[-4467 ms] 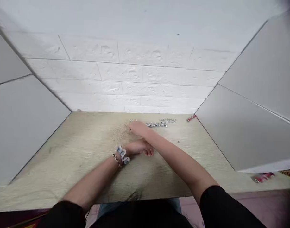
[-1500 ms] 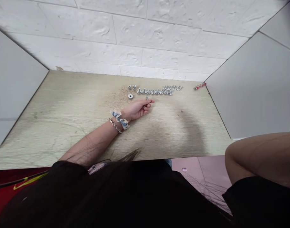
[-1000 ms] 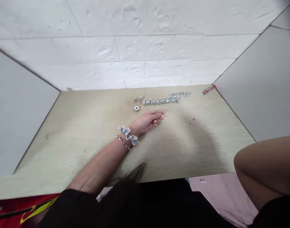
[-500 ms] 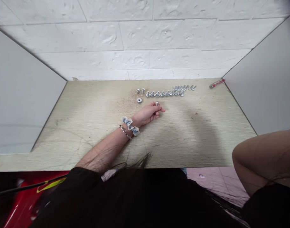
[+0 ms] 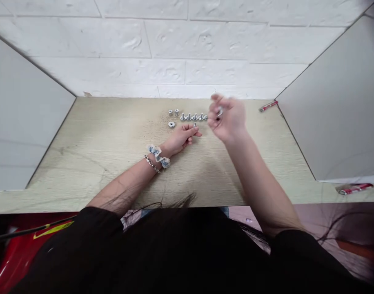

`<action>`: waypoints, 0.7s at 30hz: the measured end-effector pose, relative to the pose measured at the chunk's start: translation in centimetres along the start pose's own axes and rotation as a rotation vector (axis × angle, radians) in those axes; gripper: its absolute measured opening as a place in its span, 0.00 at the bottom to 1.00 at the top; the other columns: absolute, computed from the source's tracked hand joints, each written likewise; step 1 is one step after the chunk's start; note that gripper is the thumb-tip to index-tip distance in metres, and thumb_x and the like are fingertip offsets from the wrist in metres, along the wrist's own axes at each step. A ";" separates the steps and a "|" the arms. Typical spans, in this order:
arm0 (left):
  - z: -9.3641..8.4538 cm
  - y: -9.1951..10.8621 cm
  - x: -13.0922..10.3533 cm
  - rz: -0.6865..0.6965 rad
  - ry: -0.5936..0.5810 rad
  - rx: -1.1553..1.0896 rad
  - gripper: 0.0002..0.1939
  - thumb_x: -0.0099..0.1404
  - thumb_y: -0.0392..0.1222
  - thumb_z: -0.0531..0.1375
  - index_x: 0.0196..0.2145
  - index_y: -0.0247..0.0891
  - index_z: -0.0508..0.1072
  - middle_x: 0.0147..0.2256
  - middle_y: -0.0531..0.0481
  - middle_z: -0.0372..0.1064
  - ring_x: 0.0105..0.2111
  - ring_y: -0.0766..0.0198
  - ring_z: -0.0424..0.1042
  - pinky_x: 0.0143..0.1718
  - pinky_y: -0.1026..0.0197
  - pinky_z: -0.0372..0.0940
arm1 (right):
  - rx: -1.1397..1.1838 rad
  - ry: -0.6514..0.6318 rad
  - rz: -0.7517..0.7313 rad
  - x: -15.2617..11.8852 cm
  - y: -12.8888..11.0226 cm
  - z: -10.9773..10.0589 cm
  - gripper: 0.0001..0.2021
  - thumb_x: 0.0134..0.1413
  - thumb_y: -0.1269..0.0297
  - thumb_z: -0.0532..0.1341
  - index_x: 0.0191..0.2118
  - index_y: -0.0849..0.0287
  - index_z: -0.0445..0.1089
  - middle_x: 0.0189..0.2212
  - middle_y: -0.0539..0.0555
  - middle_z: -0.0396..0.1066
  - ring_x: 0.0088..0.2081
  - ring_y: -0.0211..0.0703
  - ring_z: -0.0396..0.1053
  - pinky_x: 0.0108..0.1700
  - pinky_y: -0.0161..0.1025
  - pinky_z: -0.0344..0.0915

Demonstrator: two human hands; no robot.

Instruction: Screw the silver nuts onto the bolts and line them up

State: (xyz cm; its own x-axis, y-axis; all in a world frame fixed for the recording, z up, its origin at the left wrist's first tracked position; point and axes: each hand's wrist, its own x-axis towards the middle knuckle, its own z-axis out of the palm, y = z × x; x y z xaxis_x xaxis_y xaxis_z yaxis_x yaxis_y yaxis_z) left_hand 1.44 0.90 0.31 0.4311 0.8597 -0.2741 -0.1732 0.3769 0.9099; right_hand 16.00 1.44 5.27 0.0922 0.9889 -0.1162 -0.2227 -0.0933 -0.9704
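My left hand (image 5: 180, 138) rests on the wooden board, its thumb and fingers closed on a small metal pin (image 5: 194, 124). My right hand (image 5: 228, 118) is raised over the right part of the row of metal fasteners (image 5: 189, 116), blurred by motion, with fingers curled. A small shiny thing shows by its fingers, too smeared to tell whether it is held. Just behind my left hand lies a round metal piece with a dark hole (image 5: 171, 124). Two small metal nuts (image 5: 174, 112) stand behind that piece. My right hand and wrist hide the rest of the row.
A white brick-patterned wall (image 5: 162, 73) rises behind the board (image 5: 113, 143), with grey panels at left (image 5: 24, 118) and right (image 5: 330, 106). One red and silver cylinder (image 5: 268, 106) lies at the back right corner, another (image 5: 355, 189) near the front right edge.
My right hand has come in from outside the view to above the fastener row. My left hand keeps its hold on the pin. The view has shifted slightly, and the front right cylinder now shows.
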 end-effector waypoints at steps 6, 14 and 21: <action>-0.3 -0.1 0.3 0.019 0.051 0.022 0.05 0.64 0.35 0.58 0.31 0.31 0.69 0.27 0.51 0.72 0.13 0.82 0.54 0.16 0.72 0.51 | -0.001 0.119 0.028 0.3 3.9 1.1 0.15 0.52 0.82 0.46 0.42 0.57 0.56 0.37 0.51 0.65 0.32 0.29 0.68 0.38 0.32 0.67; -0.5 -0.3 0.5 0.032 0.034 0.008 0.04 0.64 0.34 0.58 0.31 0.31 0.70 0.26 0.53 0.70 0.14 0.81 0.54 0.15 0.72 0.50 | -0.421 -0.028 -0.429 0.1 7.0 0.6 0.12 0.62 0.60 0.47 0.51 0.50 0.54 0.60 0.57 0.56 0.58 0.48 0.61 0.48 0.49 0.70; -0.3 -0.1 0.1 0.024 -0.087 0.011 0.08 0.63 0.35 0.59 0.26 0.31 0.69 0.17 0.58 0.57 0.15 0.79 0.54 0.18 0.72 0.50 | -0.471 -0.102 -0.406 -0.3 7.9 1.3 0.22 0.63 0.51 0.44 0.60 0.48 0.47 0.58 0.57 0.62 0.51 0.48 0.68 0.51 0.53 0.68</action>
State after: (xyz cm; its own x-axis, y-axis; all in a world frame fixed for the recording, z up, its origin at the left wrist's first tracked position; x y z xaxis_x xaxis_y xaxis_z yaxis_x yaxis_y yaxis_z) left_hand 1.24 1.04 0.10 0.5024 0.8351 -0.2240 -0.1746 0.3518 0.9196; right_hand 12.98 0.55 -2.09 -0.0187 0.9602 0.2788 0.2640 0.2737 -0.9249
